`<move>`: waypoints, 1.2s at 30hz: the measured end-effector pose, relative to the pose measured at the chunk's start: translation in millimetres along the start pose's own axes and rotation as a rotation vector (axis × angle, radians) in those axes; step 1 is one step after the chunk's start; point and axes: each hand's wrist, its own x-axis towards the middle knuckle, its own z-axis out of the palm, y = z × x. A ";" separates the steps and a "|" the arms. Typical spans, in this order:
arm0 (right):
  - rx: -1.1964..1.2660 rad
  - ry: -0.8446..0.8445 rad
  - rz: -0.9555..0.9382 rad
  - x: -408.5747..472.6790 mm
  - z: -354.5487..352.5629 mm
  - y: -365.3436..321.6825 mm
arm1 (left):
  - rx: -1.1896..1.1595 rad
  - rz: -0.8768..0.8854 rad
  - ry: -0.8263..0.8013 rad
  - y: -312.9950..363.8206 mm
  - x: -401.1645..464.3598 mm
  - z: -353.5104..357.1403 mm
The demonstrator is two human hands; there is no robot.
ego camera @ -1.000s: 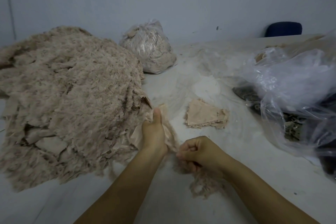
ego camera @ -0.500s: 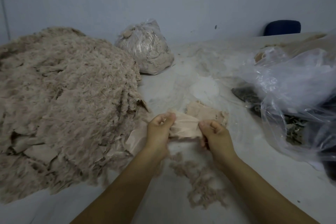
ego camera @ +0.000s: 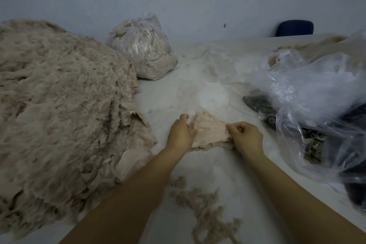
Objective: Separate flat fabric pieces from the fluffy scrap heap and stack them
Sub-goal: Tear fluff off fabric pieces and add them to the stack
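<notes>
Your left hand [ego camera: 181, 132] and right hand [ego camera: 245, 137] each pinch the piece [ego camera: 208, 130], frame center: thin, limp, light; grip opposite edges.

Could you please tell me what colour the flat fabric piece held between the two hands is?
The flat fabric piece is pale peach-pink, seen in the head view.
</notes>
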 end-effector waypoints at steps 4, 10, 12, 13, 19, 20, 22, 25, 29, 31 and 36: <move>0.001 0.050 -0.010 -6.3 -0.8 -4.8 | 0.176 0.098 0.008 -0.9 -8.1 -32.0; -0.258 -0.153 -0.340 -34.3 11.3 -19.4 | 0.631 0.003 -0.291 -10.2 -40.9 -127.1; -0.413 -0.335 -0.308 -37.5 17.2 -21.0 | 0.801 -0.115 -0.371 -20.4 -54.6 -140.2; -0.423 -0.364 -0.301 -39.5 18.2 -24.4 | 0.811 -0.165 -0.392 -26.4 -59.2 -142.1; -0.114 -0.463 -0.370 -87.3 32.9 -53.4 | 0.209 -0.051 -0.200 -39.3 -68.3 -127.7; -0.039 -0.581 -0.319 -99.4 39.1 -57.6 | 0.085 -0.053 -0.184 -36.2 -69.7 -123.5; 0.135 -0.732 -0.201 -116.4 50.4 -63.5 | -0.086 -0.061 -0.198 -29.7 -73.1 -117.7; 0.333 -0.690 -0.113 -121.0 53.5 -67.8 | -0.338 -0.046 -0.174 -28.5 -76.6 -117.1; 0.458 -0.746 -0.061 -119.1 44.1 -69.6 | -0.522 -0.021 -0.103 -31.8 -78.3 -121.9; 0.515 -0.709 -0.024 -118.4 40.3 -72.1 | -0.522 0.008 -0.208 -32.6 -79.5 -121.9; 0.735 -0.524 0.162 -109.3 36.7 -75.5 | -0.465 0.081 -0.374 -38.3 -82.6 -116.9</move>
